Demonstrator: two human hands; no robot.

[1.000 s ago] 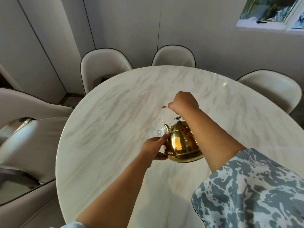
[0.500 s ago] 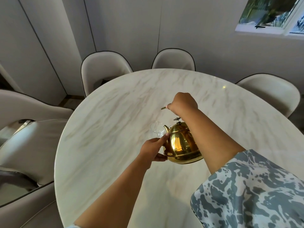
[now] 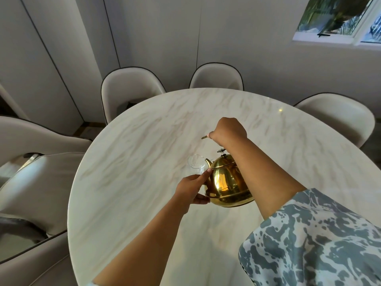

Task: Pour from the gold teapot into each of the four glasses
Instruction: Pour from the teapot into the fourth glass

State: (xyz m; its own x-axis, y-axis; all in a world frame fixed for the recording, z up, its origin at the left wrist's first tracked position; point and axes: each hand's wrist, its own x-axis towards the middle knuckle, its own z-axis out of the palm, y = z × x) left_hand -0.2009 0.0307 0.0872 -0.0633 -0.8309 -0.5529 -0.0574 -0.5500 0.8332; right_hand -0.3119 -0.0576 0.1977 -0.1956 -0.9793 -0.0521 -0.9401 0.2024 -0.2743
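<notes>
The right hand [image 3: 228, 131] stays closed round the handle, holding the teapot [image 3: 226, 182] just above the table [image 3: 127, 162], near its middle. The left hand [image 3: 192, 191] steadies the pot's left flank, forefinger along the spout's base and thumb under the body; whether it bears weight I cannot tell. Over the last second the pot has hardly moved, its spout still beside a glass [image 3: 195, 167] just to the left. Only this glass shows clearly; the others are hidden or too faint to tell. No stream is visible, so the pour here seems either about to start or just finished.
</notes>
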